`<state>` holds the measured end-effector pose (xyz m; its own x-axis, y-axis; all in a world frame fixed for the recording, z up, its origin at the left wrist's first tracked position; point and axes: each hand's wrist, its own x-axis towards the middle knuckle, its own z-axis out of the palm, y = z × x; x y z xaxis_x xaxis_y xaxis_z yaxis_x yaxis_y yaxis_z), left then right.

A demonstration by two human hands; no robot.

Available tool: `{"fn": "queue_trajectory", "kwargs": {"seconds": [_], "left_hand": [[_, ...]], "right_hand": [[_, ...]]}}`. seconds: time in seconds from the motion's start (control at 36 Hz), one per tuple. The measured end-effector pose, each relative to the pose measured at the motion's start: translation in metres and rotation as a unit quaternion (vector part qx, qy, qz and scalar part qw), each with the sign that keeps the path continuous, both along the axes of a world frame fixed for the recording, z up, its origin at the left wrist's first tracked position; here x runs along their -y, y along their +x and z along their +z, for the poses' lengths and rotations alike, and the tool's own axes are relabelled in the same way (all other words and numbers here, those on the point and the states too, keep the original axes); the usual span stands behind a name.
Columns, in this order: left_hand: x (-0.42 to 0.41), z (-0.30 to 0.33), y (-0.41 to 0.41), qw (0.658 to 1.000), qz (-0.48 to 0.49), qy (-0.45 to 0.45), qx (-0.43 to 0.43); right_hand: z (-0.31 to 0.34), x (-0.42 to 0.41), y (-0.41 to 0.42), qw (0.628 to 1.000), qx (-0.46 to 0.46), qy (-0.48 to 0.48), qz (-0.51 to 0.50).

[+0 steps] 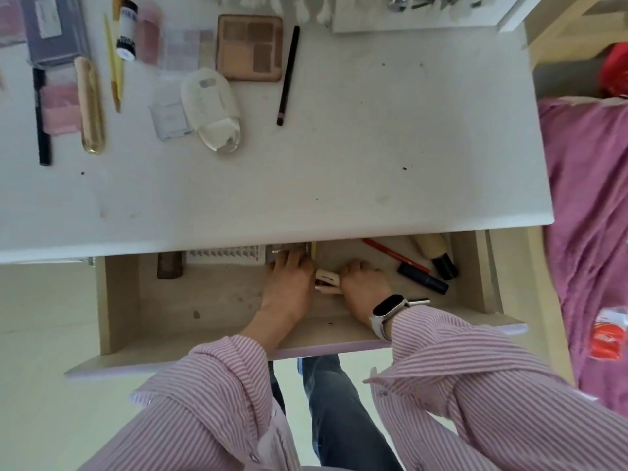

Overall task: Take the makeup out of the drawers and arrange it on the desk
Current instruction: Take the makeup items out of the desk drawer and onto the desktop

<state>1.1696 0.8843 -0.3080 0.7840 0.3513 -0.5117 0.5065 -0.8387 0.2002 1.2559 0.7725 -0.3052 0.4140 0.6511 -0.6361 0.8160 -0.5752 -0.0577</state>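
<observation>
A home bedroom: a white dressing desk strewn with makeup stands beside pink bedding.

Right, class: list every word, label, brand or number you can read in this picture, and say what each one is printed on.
"Muge...": pale letters on the grey box under the left hand; the rest is covered.
Black-and-white tube on the desk: lettering on it, too blurred to read.
Red-and-white packet at the right edge: white marks, too blurred to read.
Clear square case: faint print, unreadable.
Watch on the right wrist: dark screen, no text.
</observation>
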Motion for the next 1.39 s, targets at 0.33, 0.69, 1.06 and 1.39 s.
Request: {"fn": "queue_trajectory", "kwargs": {"seconds": [0.33, 0.69, 1.06, 1.39], "left_hand": [[0.010, -0.003, 0.018, 0.981, 0.188, 0.032, 0.018], [0.015, -0.011, 0.008, 0.996, 0.076, 0.026, -0.045], [0.024, -0.016, 0.019, 0.993, 0.017, 0.069, -0.091], [-0.001, -0.017, -0.008, 0.959, -0.250, 0.131, 0.022]], "right_hand": [[0.011, 0.016, 0.023, 0.998, -0.057, -0.017, 0.016], [0.033, 0.044, 0.045, 0.997, -0.015, 0.034, -0.069], [0.036, 0.053, 0.044, 0.994, -0.024, 0.057, -0.090], [0.035, 0.052, 0.036, 0.991, -0.047, 0.065, -0.105]]}}
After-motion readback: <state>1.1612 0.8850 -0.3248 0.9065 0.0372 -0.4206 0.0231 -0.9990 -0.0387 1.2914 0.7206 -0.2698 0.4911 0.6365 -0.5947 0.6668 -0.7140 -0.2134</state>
